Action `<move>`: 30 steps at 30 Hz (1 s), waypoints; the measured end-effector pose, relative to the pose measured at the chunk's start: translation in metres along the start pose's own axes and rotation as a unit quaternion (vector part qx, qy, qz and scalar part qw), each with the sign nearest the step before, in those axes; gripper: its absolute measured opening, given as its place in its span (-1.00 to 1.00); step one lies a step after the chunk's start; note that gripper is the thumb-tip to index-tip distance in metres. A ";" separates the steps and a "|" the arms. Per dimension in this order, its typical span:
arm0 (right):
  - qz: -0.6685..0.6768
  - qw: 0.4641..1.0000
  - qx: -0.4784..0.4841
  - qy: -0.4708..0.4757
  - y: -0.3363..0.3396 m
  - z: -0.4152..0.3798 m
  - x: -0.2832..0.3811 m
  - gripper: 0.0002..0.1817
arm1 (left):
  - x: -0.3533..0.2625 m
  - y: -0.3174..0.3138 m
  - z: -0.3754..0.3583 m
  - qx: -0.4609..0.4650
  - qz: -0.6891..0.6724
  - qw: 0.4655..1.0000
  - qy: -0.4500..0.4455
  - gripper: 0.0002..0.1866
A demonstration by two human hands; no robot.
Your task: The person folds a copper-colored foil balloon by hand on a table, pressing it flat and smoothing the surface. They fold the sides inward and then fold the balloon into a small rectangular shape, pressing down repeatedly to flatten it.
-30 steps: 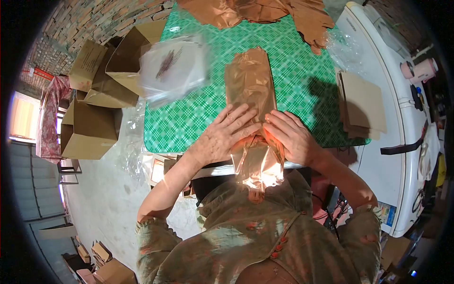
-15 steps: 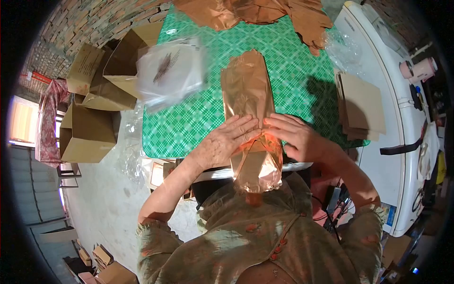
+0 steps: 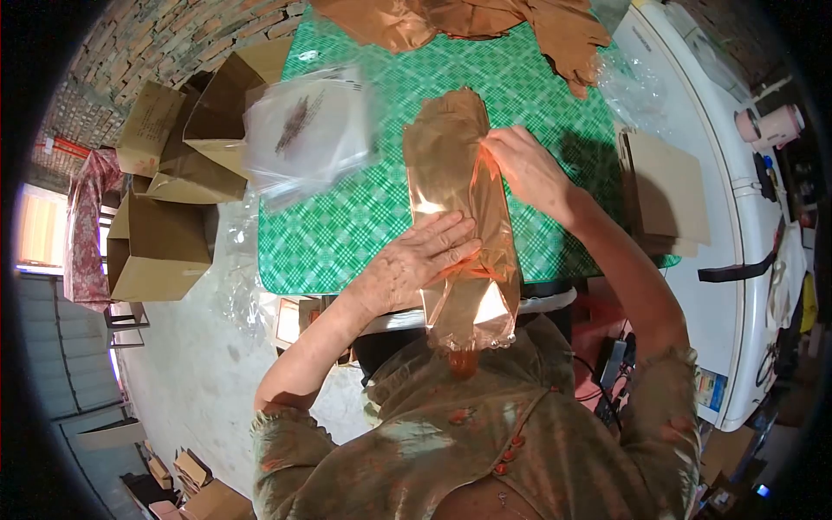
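Observation:
A long, shiny copper-coloured film bag (image 3: 442, 165) lies lengthwise before me, its near end hanging over the table edge toward my lap. My left hand (image 3: 429, 256) rests flat across its middle, fingers stretched out and pressing it down. Higher up on the right side, my right hand (image 3: 529, 169) pinches the bag's edge between thumb and fingers. A crease runs down the film from that pinch toward the left hand. Under the bag is a green checked tablecloth (image 3: 347, 238).
Clear plastic sleeves (image 3: 312, 130) are stacked at the left. More copper film (image 3: 468, 17) lies along the far edge. Flat cardboard pieces (image 3: 672, 186) sit at the right beside a white fridge lying on its back (image 3: 685, 303). Open cardboard boxes (image 3: 165, 243) stand left of the table.
My right hand has moved from the middle of the film bag up along its right side and now pinches the edge there. My left hand has stayed in place.

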State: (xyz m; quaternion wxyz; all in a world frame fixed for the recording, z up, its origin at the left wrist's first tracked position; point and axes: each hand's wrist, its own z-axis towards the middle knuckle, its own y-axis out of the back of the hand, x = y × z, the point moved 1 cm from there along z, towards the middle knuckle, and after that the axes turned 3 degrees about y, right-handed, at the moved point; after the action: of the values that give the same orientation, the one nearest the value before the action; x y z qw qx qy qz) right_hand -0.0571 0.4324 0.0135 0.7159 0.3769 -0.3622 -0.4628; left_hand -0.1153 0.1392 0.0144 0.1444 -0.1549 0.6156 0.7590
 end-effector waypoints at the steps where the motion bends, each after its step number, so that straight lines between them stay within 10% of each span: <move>1: -0.008 1.000 -0.012 0.006 -0.003 0.005 -0.006 -0.66 | 0.000 0.000 0.000 0.002 0.001 1.000 0.003 -0.32; 10: -0.107 0.993 -0.023 0.040 -0.006 0.030 -0.046 -0.64 | 0.001 -0.001 0.000 -0.009 0.023 1.000 0.000 -0.37; 23: 0.038 0.994 0.083 0.056 0.062 -0.103 0.108 -0.33 | 0.001 0.002 0.000 -0.003 0.005 1.000 0.001 -0.28; 30: 0.074 0.996 -0.004 0.045 0.041 -0.085 0.109 -0.51 | 0.002 0.002 0.000 -0.001 -0.005 1.000 0.001 -0.25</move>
State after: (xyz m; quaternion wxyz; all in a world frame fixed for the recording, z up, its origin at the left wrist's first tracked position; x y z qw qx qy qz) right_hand 0.0664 0.3595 0.0298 0.7652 0.3671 -0.3545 -0.3925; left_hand -0.1175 0.1393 0.0151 0.1472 -0.1590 0.6146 0.7585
